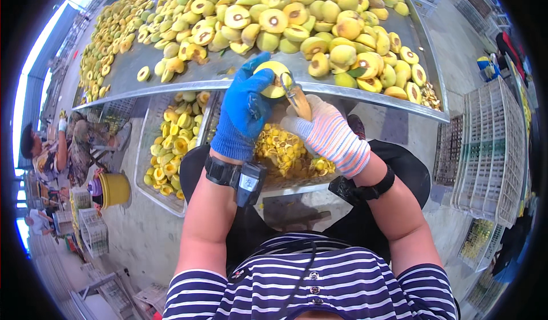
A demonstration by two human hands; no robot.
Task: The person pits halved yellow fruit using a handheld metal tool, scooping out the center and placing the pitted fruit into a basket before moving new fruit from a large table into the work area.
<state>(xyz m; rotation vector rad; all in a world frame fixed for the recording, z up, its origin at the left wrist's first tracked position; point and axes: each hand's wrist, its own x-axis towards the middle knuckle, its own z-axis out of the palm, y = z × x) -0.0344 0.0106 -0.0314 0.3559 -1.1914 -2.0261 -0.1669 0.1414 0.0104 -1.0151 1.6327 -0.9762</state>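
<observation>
My left hand (245, 103), in a blue glove, grips a yellow peach half (276, 69) just above the near edge of the metal table. My right hand (334, 134), in a striped knit glove, is closed around the wooden handle of a pitting knife (301, 104). The knife's looped metal end meets the right side of the peach half. Fingers and fruit hide part of the contact. Under the hands sits a crate (297, 188) with yellow peach scraps. To its left, another crate (141, 174) holds peach halves.
Many peach halves (274, 20), several with pits, are heaped across the metal table (200, 77). Stacked plastic crates (491, 149) stand at the right. At the left, a yellow bucket (116, 189) stands near a seated person (51, 160).
</observation>
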